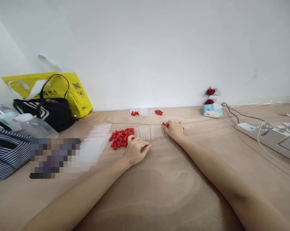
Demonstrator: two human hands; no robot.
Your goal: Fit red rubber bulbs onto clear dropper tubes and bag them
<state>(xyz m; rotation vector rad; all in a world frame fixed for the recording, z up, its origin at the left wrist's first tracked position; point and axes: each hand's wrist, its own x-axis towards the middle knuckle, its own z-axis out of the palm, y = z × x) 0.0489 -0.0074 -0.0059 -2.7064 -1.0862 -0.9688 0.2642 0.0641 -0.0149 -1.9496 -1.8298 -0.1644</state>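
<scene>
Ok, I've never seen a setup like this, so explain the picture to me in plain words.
There is no machine here: you see a person's two bare hands, taken by a camera worn on the head, looking forward and down. On the table, the left hand is at a pile of red pieces. A row of pale sticks lies between the hands. The right hand is at a few more red pieces; whether either hand grips anything is hard to tell. Clear plastic lies left of the pile. Farther left are a yellow bag and a black bag; at right, a power strip.
</scene>
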